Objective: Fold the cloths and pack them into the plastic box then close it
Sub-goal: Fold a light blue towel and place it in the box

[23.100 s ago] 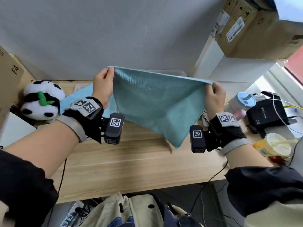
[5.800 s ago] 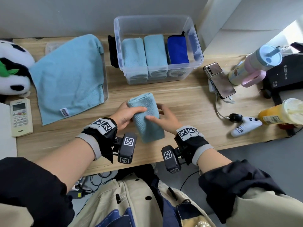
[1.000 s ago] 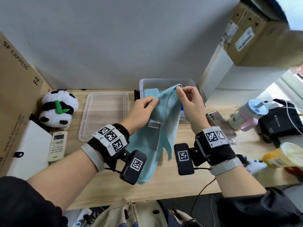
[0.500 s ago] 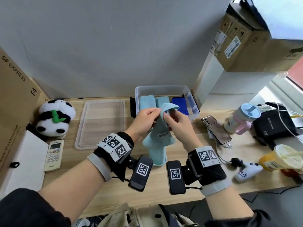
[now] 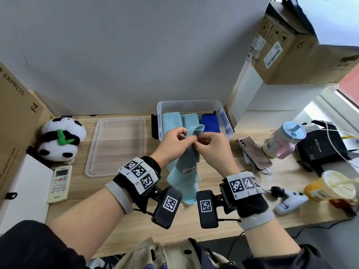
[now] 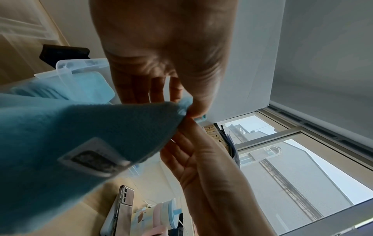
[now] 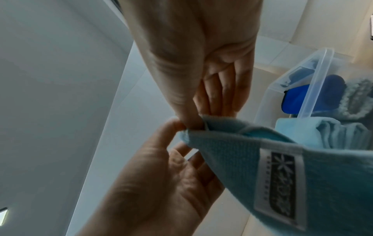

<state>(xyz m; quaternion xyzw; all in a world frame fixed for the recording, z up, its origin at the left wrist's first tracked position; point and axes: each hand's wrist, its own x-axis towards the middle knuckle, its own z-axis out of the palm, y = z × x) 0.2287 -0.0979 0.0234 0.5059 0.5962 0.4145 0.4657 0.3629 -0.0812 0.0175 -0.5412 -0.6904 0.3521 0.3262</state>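
Observation:
A light blue cloth [image 5: 184, 171] with a white label hangs over the wooden table, in front of the clear plastic box [image 5: 223, 117]. My left hand [image 5: 187, 139] and right hand [image 5: 200, 141] meet at its top and pinch its corners together. The left wrist view shows the cloth [image 6: 80, 135] pinched between thumb and fingertips [image 6: 191, 108]. The right wrist view shows the same pinch on the cloth [image 7: 232, 151] by my right hand [image 7: 191, 124]. Two folded light blue cloths [image 5: 171, 121] and a dark blue one [image 5: 209, 123] stand in the box. The clear lid [image 5: 116, 144] lies flat to the box's left.
A panda plush [image 5: 60, 140] and a remote [image 5: 59, 183] sit at the left. On the right are a phone [image 5: 254, 152], a pink and blue cup [image 5: 283, 140], a black device [image 5: 322, 146], a yellow drink [image 5: 330, 187] and a white controller [image 5: 291, 202].
A second ago my hands held the cloth's top edge spread apart. They have come together, so the cloth now hangs doubled and narrow.

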